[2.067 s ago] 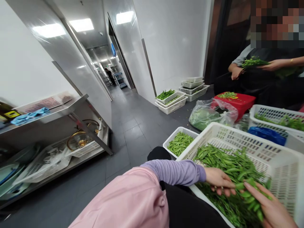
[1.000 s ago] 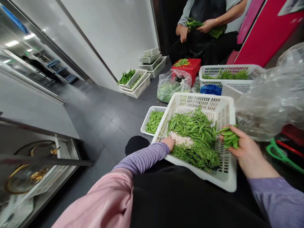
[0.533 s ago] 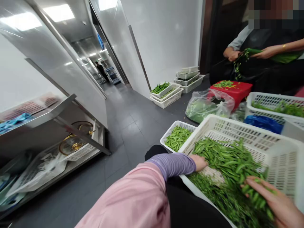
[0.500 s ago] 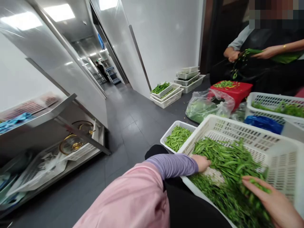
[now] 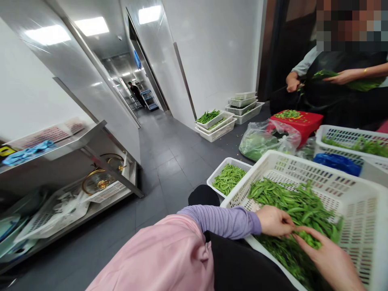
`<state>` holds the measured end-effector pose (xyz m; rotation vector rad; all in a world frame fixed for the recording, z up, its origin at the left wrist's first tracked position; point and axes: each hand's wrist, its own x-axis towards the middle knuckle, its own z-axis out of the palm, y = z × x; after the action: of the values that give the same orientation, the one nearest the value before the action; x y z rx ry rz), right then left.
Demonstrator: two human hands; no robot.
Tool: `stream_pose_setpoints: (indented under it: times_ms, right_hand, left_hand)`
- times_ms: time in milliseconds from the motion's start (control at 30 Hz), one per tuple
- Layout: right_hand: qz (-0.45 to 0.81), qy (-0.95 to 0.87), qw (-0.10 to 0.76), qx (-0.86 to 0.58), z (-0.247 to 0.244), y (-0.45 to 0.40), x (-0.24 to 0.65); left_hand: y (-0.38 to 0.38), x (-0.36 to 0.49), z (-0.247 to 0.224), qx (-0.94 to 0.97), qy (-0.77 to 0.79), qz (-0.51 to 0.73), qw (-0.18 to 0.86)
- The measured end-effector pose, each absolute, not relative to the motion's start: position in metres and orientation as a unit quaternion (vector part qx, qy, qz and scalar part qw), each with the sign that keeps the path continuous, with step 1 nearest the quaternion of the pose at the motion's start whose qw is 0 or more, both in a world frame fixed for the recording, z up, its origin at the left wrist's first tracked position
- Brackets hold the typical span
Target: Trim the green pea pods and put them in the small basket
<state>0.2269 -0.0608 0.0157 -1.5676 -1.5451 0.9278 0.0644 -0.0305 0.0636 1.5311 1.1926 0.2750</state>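
Observation:
A big white basket [image 5: 360, 190] in front of me holds a heap of green pea pods [image 5: 291, 198], with thin dark-green trimmings [image 5: 281, 254] nearer to me. Over the basket, my right hand [image 5: 330, 254] is closed around a small bunch of pea pods [image 5: 311, 238]. My left hand [image 5: 275, 221], in a striped purple sleeve, meets it there, thumb and fingers pinched at the end of a pod. The pinched tip is mostly hidden by the fingers. Left of the big basket, a smaller white basket [image 5: 212, 180] contains more pods.
Across from me a person [image 5: 342, 76] trims greens above a red stool [image 5: 312, 121] strewn with cuttings. A plastic bag of vegetables [image 5: 257, 141] lies between us. Baskets [image 5: 216, 133] stand along the wall; a steel shelf [image 5: 121, 182] is on the left.
My left hand has lifted from the pods near the basket's left side and moved right to my right hand. The right hand has shifted slightly left, still holding pods. The view has tilted slightly.

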Motion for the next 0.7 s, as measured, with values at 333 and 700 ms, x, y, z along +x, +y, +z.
stream_pose_setpoints:
  times_ms: [333,700]
  right_hand:
    - [0.369,-0.582,0.324,-0.648,0.047,-0.063,0.219]
    - [0.552,-0.389,0.439,-0.593,0.044,-0.054,0.227]
  left_hand:
    - [-0.018,0.049,0.034,0.532,0.629,0.075,0.562]
    - [-0.005,0.045,0.061,0.85,0.403,0.017,0.338]
